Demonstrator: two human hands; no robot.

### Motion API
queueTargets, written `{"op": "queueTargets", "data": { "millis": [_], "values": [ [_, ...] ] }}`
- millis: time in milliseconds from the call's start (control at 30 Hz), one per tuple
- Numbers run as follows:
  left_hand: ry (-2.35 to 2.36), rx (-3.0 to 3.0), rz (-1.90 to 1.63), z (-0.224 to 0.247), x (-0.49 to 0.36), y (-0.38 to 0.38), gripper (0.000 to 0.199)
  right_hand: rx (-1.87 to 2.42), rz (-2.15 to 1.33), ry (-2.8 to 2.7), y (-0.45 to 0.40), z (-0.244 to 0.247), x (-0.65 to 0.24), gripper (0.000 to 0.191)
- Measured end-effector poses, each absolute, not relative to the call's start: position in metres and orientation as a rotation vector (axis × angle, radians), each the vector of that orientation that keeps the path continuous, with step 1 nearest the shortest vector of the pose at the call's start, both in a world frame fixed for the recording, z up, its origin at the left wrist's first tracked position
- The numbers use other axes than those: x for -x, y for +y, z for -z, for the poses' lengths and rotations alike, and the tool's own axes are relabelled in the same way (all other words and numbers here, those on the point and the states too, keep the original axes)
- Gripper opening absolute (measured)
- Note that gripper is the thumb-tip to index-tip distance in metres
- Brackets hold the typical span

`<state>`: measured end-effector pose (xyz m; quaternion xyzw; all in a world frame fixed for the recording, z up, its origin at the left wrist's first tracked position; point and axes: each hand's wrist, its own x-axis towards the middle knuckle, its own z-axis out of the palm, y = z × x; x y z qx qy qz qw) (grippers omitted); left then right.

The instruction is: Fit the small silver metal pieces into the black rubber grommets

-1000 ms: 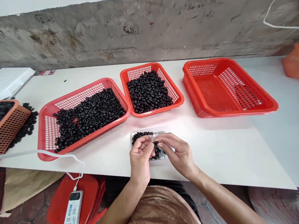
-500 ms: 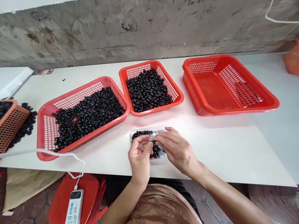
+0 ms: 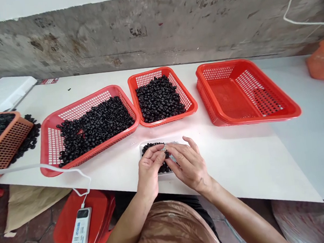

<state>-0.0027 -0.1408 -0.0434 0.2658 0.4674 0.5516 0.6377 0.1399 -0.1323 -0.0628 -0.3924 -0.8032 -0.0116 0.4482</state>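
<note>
My left hand [image 3: 150,168] is closed, with thumb and forefinger pinching a small round black plastic piece [image 3: 166,154]. Against that piece come the bent fingertips of my right hand [image 3: 190,165], its little finger lifted away. Whatever lies between the right fingertips is too small and covered to make out. Both hands are over a shallow whitish tray [image 3: 142,146]. Inside it are several black pieces [image 3: 164,168] on the left and small silvery parts [image 3: 172,158] on the right, partly hidden by my hands.
Behind the tray stand two red baskets of black pieces, a wide one [image 3: 44,126] and a smaller one [image 3: 192,109]. Stacked red baskets [image 3: 221,120] are at right. An orange basket [image 3: 15,136] with spilled pieces is far left. A white cable [image 3: 69,169] runs to a power bank [image 3: 81,228] on a red stool [image 3: 101,206].
My right fingers have shifted slightly over the black piece, and the little finger has lifted. My left hand keeps its pinch. The whole view has tilted a little.
</note>
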Motion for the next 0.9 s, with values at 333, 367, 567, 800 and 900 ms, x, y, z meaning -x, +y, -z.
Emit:
{"op": "queueTargets", "data": {
  "millis": [333,367,567,800,900],
  "values": [
    [1.007,-0.745,-1.133,0.049,0.01,-0.139,0.018,1.027,0.001,-2.022,-0.133,0.058,-0.136,0.037],
    [0.995,-0.735,-1.133,0.048,0.01,-0.139,0.018,1.019,-0.001,-2.038,-0.132,0.057,-0.136,0.036],
    [0.982,-0.638,-1.11,0.044,0.011,-0.141,0.022,0.898,0.039,-2.165,-0.125,0.054,-0.142,0.032],
    [0.965,-0.637,-1.082,0.052,0.012,-0.143,0.02,0.819,-0.049,-2.265,-0.121,0.046,-0.153,0.031],
    [0.95,-0.649,-1.067,0.052,0.013,-0.143,0.021,0.779,-0.345,-2.299,-0.118,0.035,-0.16,0.036]
  ]
}}
